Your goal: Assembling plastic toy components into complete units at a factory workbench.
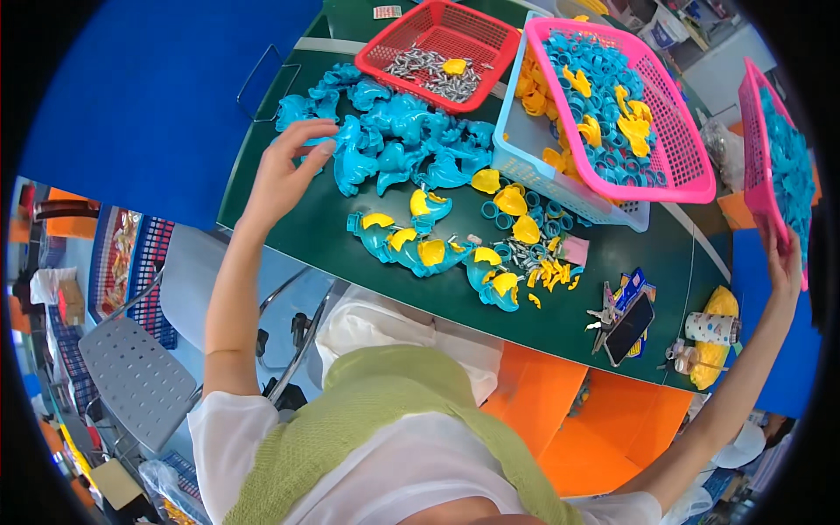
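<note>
Blue plastic pieces (402, 118) lie heaped on the green counter (306, 226), upper centre of the frame; the left hand (293, 162), fingers parted, is at their left edge. At far right, the right hand (785, 260), partly obscured, appears to clasp the rim of a pink basket (755, 166).

Downward fisheye view from the head

gap beyond phone (629, 330), blue shells (402, 120) blocking left
</note>
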`<action>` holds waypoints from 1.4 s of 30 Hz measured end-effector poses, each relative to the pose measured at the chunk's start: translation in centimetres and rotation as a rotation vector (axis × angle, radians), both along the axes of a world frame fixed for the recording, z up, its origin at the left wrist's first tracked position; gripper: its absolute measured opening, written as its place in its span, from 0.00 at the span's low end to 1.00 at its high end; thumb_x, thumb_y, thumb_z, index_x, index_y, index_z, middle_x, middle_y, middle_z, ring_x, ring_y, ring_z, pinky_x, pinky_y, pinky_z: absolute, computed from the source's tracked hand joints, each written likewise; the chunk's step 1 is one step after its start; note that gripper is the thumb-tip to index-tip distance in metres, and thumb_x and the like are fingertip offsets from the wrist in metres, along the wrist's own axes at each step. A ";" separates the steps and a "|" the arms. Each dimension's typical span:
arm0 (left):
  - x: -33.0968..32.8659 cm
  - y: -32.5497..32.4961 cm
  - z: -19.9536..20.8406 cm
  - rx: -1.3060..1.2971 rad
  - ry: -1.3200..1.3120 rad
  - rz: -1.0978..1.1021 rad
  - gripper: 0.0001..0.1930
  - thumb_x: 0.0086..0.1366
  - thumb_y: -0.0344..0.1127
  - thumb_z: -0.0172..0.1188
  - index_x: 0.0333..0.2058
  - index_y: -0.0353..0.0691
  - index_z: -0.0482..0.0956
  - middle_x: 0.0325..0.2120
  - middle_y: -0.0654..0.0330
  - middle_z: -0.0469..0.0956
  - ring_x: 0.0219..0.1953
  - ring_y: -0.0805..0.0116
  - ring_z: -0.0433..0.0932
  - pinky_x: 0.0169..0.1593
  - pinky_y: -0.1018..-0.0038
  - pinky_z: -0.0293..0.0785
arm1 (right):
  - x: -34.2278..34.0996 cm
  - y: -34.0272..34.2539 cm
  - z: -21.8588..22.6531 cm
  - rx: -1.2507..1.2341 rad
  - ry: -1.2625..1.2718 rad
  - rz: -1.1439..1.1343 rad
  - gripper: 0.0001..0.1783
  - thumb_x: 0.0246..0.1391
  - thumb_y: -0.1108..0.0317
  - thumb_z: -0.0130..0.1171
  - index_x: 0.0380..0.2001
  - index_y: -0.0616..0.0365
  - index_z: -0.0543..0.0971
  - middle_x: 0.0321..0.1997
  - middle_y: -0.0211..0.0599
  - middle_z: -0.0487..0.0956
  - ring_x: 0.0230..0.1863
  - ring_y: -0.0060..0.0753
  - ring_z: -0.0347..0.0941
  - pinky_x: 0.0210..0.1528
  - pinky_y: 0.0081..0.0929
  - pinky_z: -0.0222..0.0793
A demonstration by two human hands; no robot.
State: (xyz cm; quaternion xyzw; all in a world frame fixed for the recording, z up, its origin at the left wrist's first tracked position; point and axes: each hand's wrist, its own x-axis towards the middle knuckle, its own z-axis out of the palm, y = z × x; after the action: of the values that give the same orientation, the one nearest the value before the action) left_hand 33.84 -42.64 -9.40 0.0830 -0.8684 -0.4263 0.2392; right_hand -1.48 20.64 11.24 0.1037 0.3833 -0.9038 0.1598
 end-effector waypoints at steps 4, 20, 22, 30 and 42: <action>-1.5 0.3 0.5 0.160 0.009 -0.072 0.12 0.60 0.36 0.53 0.41 0.40 0.75 0.42 0.59 0.73 0.44 0.70 0.71 0.44 0.76 0.68 | 2.3 -6.5 1.5 0.154 0.256 0.111 0.23 0.51 0.81 0.47 0.49 0.79 0.56 0.59 0.70 0.47 0.61 0.63 0.46 0.54 0.36 0.68; -6.1 0.5 8.5 0.739 0.105 -0.338 0.40 0.58 0.60 0.47 0.61 0.51 0.39 0.60 0.56 0.46 0.58 0.58 0.55 0.52 0.56 0.64 | 19.2 -47.2 -6.5 0.004 0.401 0.398 0.13 0.53 0.76 0.44 0.40 0.73 0.60 0.51 0.59 0.60 0.56 0.66 0.55 0.56 0.55 0.59; -5.5 -1.3 8.3 0.764 0.159 -0.331 0.52 0.52 0.61 0.54 0.61 0.46 0.27 0.58 0.51 0.52 0.57 0.59 0.58 0.51 0.57 0.64 | 19.5 -49.1 -7.3 -0.096 0.197 0.533 0.10 0.50 0.76 0.49 0.35 0.70 0.64 0.41 0.49 0.66 0.51 0.54 0.63 0.55 0.53 0.62; -2.5 -5.9 6.1 1.138 0.185 -0.224 0.21 0.58 0.43 0.53 0.47 0.44 0.61 0.39 0.64 0.66 0.46 0.67 0.69 0.49 0.59 0.69 | 24.3 -55.6 -12.6 -0.210 0.110 0.475 0.04 0.47 0.77 0.52 0.26 0.66 0.69 0.30 0.40 0.69 0.36 0.36 0.69 0.46 0.46 0.71; -1.9 -9.0 2.1 1.278 0.224 -0.093 0.20 0.57 0.47 0.49 0.45 0.42 0.66 0.41 0.56 0.72 0.43 0.61 0.72 0.44 0.62 0.73 | 25.3 -54.3 -16.2 -0.028 0.103 0.613 0.12 0.51 0.69 0.55 0.37 0.64 0.70 0.39 0.37 0.70 0.43 0.32 0.69 0.51 0.37 0.65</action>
State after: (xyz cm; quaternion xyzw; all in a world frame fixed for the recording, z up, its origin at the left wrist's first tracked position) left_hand 31.93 -51.66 -7.32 0.1262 -0.4164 -0.8748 0.2130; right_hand 23.81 -33.66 -4.98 -0.0646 0.3918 -0.8228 0.4066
